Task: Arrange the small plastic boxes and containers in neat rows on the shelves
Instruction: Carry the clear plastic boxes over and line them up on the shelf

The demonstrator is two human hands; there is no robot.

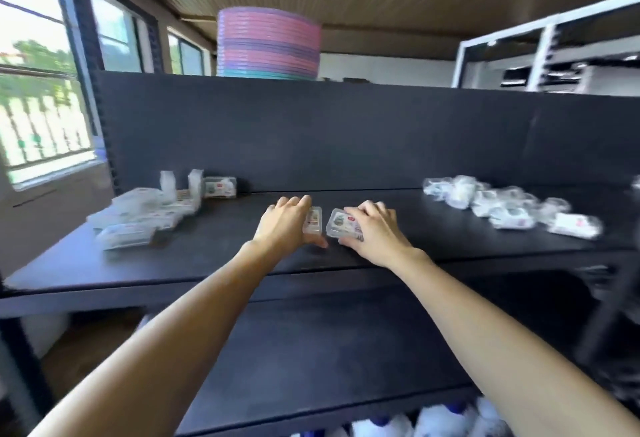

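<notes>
Both my hands reach onto the upper black shelf (214,256). My left hand (285,225) grips a small clear plastic box (312,225) with a printed label, thumb at its near side. My right hand (375,232) grips a second clear labelled box (339,225) just to the right of the first; the two boxes lie a short gap apart at the shelf's middle. A group of similar clear boxes (145,214) sits at the shelf's left, some flat, some upright. A loose heap of bagged clear containers (509,208) lies at the right.
A black back panel (346,135) closes the shelf behind. A second black shelf (329,360) lies below, with white bottles (433,422) under it. A stack of pink and teal basins (268,43) stands on top. Windows are at the left, a white rack (547,52) at far right.
</notes>
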